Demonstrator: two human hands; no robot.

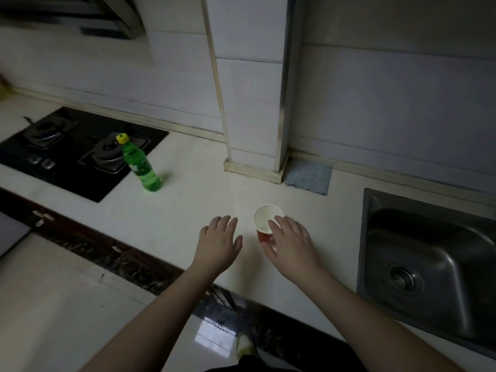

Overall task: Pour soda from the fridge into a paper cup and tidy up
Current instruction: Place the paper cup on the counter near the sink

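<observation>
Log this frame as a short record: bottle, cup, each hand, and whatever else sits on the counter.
bottle: green soda bottle, yellow cap on, upright on the counter beside the stove
cup: paper cup, upright; contents cannot be told
right hand: right hand holds the cup, fingers around its side
left hand: left hand open, holds nothing
other: cloth by the wall; sink on the right

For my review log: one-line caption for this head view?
Right hand grips a paper cup on the countertop; left hand hovers open; capped green soda bottle stands beside the stove.
</observation>
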